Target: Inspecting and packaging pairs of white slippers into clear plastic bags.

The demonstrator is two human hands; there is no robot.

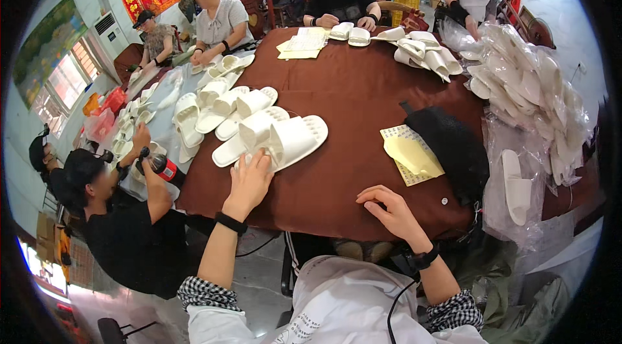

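Observation:
At the near left of the table, my left hand has its fingertips closed on the near edge of a white slipper. Its mate lies tight against it on the left, and the toes point away to the upper right. Part of my grip is hidden behind my own fingers. My right hand hangs over the table's near edge, fingers loosely stretched, holding nothing. Sheets of small stickers with a yellow backing lie beyond it, beside a black cloth bag or cap.
A brown cloth covers the table. Several white slippers line its left side, more lie at the far right. Bagged slippers are heaped on the right. Co-workers sit around; one on the left is beside a dark bottle.

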